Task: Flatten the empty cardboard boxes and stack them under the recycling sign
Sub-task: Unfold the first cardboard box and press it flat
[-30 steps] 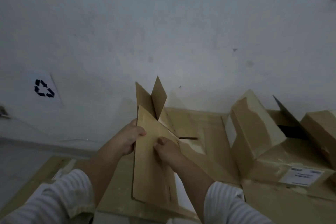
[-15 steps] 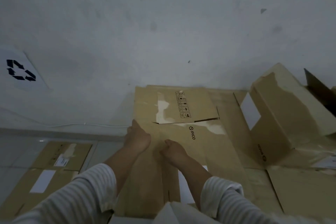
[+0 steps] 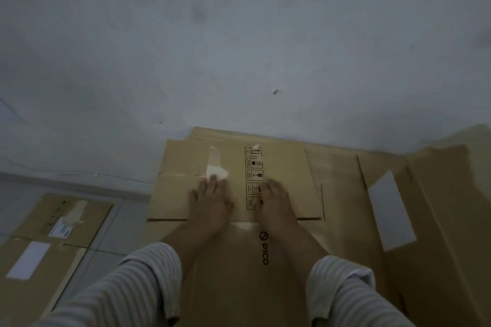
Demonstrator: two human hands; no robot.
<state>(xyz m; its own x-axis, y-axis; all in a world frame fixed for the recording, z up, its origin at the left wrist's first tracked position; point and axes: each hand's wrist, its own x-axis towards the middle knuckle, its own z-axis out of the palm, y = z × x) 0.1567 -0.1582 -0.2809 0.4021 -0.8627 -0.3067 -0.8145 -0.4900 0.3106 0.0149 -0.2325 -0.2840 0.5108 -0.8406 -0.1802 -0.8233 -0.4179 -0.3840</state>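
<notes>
A flattened brown cardboard box (image 3: 287, 167) printed with handling symbols and "PICO" lies on the floor against the white wall. My left hand (image 3: 211, 202) and my right hand (image 3: 275, 203) rest palm down on it, side by side, fingers spread toward the wall, gripping nothing. The box lies on top of other flat cardboard (image 3: 342, 180). The recycling sign is out of view.
To the right, more brown cardboard with a white label (image 3: 390, 210) lies at the frame's edge. At lower left, flattened boxes with white labels (image 3: 53, 236) lie on the pale tiled floor (image 3: 125, 223). A thin cable (image 3: 79, 174) runs along the wall base.
The box went from held upright with flaps up to lying flat. My hands slid forward onto its upper flap. The view swung right, and the recycling sign left the frame.
</notes>
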